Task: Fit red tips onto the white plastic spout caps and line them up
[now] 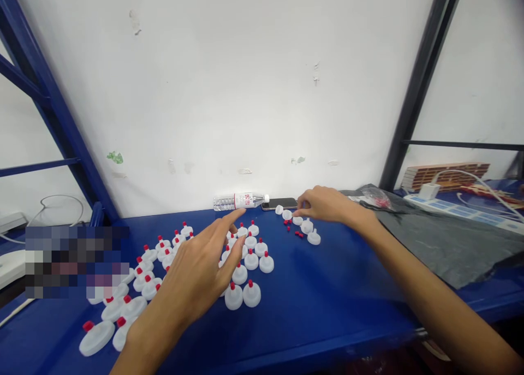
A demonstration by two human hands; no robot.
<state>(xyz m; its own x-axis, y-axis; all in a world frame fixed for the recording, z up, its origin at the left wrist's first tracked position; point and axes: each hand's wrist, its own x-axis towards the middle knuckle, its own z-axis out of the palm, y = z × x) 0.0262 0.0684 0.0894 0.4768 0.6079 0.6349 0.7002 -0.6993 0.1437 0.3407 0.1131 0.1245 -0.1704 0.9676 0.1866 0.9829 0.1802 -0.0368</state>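
Many white plastic caps with small red tips (250, 259) stand on the blue table (327, 309). My left hand (200, 271) hovers over them with fingers stretched out, holding nothing. My right hand (323, 204) reaches to a small group of plain white caps (307, 227) farther back. Its fingers are curled together at one of those caps. Several loose red tips (292, 228) lie on the table beside that group.
A water bottle (240, 201) lies on its side against the white wall, with a phone (280, 203) next to it. A dark plastic sheet (442, 238) covers the table's right side. A power strip (458, 208) and cables sit far right. Blue shelf posts rise at left.
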